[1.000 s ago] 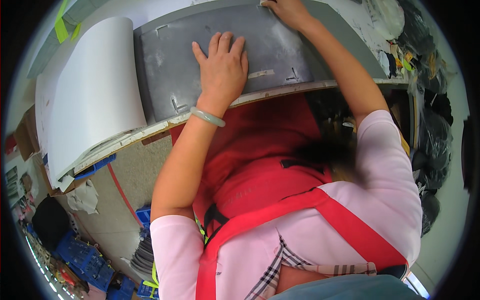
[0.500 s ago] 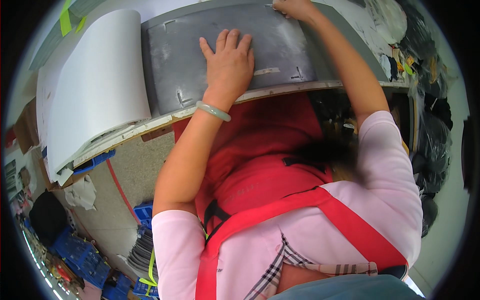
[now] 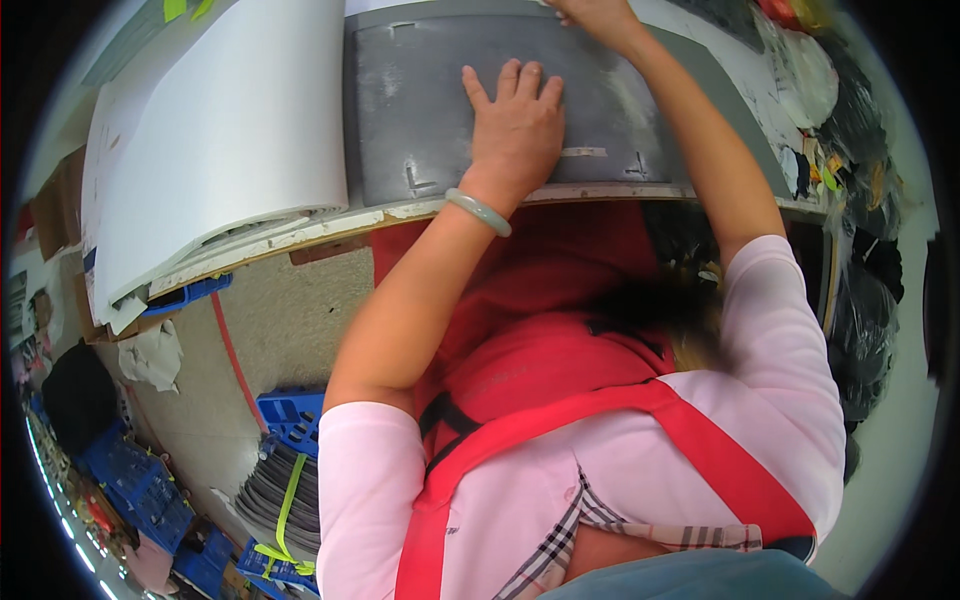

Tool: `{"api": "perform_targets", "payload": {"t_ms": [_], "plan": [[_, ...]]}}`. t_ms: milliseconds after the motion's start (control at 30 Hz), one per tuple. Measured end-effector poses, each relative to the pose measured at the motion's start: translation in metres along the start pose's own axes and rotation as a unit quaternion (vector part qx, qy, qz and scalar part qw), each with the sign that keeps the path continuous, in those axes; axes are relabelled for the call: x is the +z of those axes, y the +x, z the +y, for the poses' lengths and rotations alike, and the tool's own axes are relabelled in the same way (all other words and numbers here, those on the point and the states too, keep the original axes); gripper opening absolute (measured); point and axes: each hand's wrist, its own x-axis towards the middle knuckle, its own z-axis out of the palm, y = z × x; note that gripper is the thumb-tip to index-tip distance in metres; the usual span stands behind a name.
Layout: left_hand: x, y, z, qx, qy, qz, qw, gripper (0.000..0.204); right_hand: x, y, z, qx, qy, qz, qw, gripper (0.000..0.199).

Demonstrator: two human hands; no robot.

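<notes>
My left hand (image 3: 518,130) lies flat with its fingers spread on a dark grey template sheet (image 3: 420,110), which has L-shaped slots near its corners and chalky white smudges. A pale bangle (image 3: 478,211) circles that wrist. At the sheet's far edge, my right hand (image 3: 597,18) is partly cut off by the top of the picture. Its fingers are pinched together, and a small pale bit shows at their tips, too little to name. Beneath the template, a larger grey sheet (image 3: 715,130) sticks out on the right.
A thick stack of white sheets (image 3: 230,110) curls up on the table's left. The pale table edge (image 3: 370,217) runs before my red apron. Plastic-wrapped bundles (image 3: 855,110) line the right side. Blue crates (image 3: 292,420) and a strapped grey stack (image 3: 280,500) stand at the lower left.
The view has shifted, so table and sheets appear farther right. My left hand keeps its place on the template. My right hand has moved left along the template's far edge.
</notes>
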Motion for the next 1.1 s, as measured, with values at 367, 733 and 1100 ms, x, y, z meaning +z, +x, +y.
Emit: {"api": "perform_targets", "payload": {"t_ms": [367, 733, 1100], "plan": [[0.001, 0.001, 0.0, 0.008, -0.043, 0.02, 0.999, 0.031, 0.116, 0.03, -0.07, -0.235, -0.12, -0.048, 0.963, 0.021], [0.003, -0.001, -0.003, 0.012, -0.064, 0.053, 0.996, 0.029, 0.117, 0.041, -0.09, -0.2, -0.234, -0.094, 0.947, 0.018], [0.007, -0.001, -0.006, 0.019, -0.048, 0.056, 0.997, 0.03, 0.122, 0.031, -0.104, 0.065, 0.047, -0.183, 0.98, 0.016]]}}
